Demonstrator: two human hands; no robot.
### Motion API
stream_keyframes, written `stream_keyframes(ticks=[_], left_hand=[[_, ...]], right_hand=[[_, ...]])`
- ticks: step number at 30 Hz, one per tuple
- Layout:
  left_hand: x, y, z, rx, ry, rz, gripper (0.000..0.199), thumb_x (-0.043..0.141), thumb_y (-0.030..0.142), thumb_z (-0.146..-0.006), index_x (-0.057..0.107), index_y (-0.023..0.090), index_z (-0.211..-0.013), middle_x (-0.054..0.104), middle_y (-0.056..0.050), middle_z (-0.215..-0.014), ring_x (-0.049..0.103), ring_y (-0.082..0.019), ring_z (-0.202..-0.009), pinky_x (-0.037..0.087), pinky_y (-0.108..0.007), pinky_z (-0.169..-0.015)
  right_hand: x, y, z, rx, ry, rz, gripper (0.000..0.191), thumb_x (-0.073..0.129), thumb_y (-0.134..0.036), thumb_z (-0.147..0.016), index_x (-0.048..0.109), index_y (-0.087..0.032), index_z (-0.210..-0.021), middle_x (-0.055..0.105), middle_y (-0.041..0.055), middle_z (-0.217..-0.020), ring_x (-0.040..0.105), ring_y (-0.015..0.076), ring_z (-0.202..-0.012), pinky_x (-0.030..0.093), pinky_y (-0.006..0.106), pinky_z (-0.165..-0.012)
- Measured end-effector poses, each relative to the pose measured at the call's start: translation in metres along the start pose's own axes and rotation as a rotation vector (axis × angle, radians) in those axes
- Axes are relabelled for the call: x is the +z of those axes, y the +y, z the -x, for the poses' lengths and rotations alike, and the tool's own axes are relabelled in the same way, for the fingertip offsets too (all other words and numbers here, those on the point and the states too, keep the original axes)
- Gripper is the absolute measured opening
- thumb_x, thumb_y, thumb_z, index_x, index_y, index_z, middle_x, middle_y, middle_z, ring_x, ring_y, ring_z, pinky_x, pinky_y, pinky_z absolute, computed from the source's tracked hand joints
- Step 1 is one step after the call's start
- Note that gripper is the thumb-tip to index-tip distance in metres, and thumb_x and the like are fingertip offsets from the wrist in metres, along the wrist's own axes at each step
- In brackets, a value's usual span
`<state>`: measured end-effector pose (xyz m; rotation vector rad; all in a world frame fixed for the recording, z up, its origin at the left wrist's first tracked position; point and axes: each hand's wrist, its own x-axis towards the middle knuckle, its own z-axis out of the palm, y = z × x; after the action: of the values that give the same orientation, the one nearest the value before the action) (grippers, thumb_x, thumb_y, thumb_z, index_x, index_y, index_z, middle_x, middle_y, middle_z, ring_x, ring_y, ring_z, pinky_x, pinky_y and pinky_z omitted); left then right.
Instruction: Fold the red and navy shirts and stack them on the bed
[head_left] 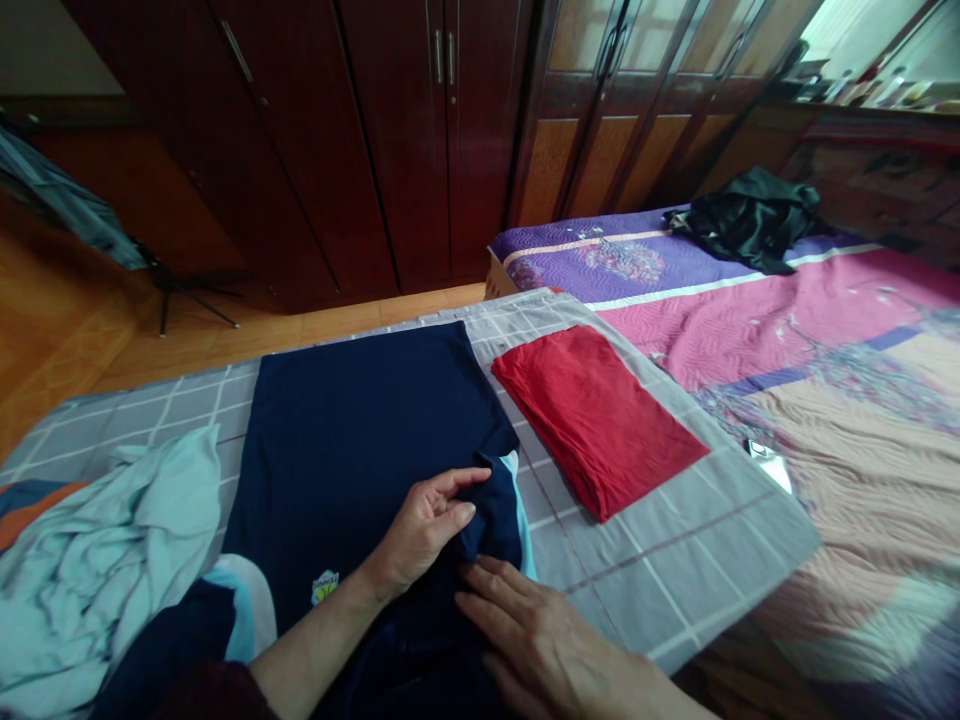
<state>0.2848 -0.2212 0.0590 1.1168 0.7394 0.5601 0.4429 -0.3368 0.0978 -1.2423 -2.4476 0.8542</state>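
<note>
A navy shirt lies spread on the grey checked cloth, with a small printed badge on it and light blue and white trim on its sleeves. My left hand rests over the gathered sleeve at the shirt's right side, thumb and forefinger apart. Beside it, my right hand lies fairly flat on the same dark fabric, fingers stretched out. To the right of the shirt is a folded red garment, apart from both hands. The near part of the shirt is partly hidden by my forearms.
A rumpled pale mint garment lies at the left of the checked cloth. Right of this surface is a bed with a patterned quilt, holding a black garment and a phone. Dark wooden wardrobes stand behind.
</note>
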Motion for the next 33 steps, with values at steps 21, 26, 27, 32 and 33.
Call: stream_keyframes(ticks=[21, 26, 27, 32, 33], left_hand=[[0.000, -0.003, 0.000, 0.009, -0.040, -0.259, 0.045, 0.055, 0.031, -0.083, 0.058, 0.011, -0.123, 0.038, 0.007, -0.052, 0.025, -0.006, -0.047, 0.021, -0.020, -0.047], [-0.018, 0.011, 0.000, -0.012, -0.003, -0.461, 0.043, 0.051, 0.026, -0.083, 0.058, 0.012, -0.123, 0.043, 0.007, -0.053, 0.026, -0.007, -0.045, 0.020, -0.020, -0.045], [-0.021, 0.013, 0.000, 0.002, 0.016, -0.531, 0.042, 0.050, 0.024, -0.082, 0.060, 0.013, -0.121, 0.049, 0.005, -0.057, 0.028, -0.006, -0.045, 0.022, -0.020, -0.045], [-0.030, 0.017, -0.001, 0.087, 0.017, -0.808, 0.043, 0.046, 0.013, -0.078, 0.063, 0.019, -0.117, 0.062, -0.005, -0.106, 0.046, -0.007, -0.056, 0.037, -0.021, -0.055], [-0.031, 0.016, -0.001, 0.093, 0.009, -0.846, 0.045, 0.045, 0.012, -0.078, 0.062, 0.019, -0.118, 0.062, -0.005, -0.108, 0.049, -0.007, -0.058, 0.040, -0.021, -0.058]], right_hand=[[0.022, -0.005, -0.003, 0.342, -0.053, -0.025, 0.076, 0.067, -0.042, -0.077, 0.040, -0.007, -0.140, 0.043, 0.0243, -0.139, 0.045, 0.0367, -0.125, 0.040, 0.049, -0.102], [-0.007, -0.006, 0.014, 0.075, 0.093, -0.230, 0.034, 0.049, -0.029, -0.093, 0.058, -0.020, -0.124, 0.059, 0.0082, -0.128, 0.055, 0.0176, -0.117, 0.045, 0.026, -0.098], [-0.010, -0.002, 0.017, 0.108, 0.192, -0.236, 0.031, 0.047, -0.027, -0.093, 0.059, -0.020, -0.121, 0.062, 0.0075, -0.123, 0.057, 0.0162, -0.114, 0.046, 0.025, -0.096], [-0.010, 0.043, 0.020, 0.368, 0.531, -0.040, 0.027, 0.045, -0.026, -0.092, 0.065, -0.018, -0.107, 0.067, 0.0122, -0.109, 0.064, 0.0217, -0.100, 0.053, 0.035, -0.086], [-0.009, 0.052, 0.019, 0.407, 0.560, 0.014, 0.028, 0.045, -0.026, -0.091, 0.066, -0.017, -0.106, 0.067, 0.0132, -0.109, 0.064, 0.0232, -0.100, 0.053, 0.038, -0.086]])
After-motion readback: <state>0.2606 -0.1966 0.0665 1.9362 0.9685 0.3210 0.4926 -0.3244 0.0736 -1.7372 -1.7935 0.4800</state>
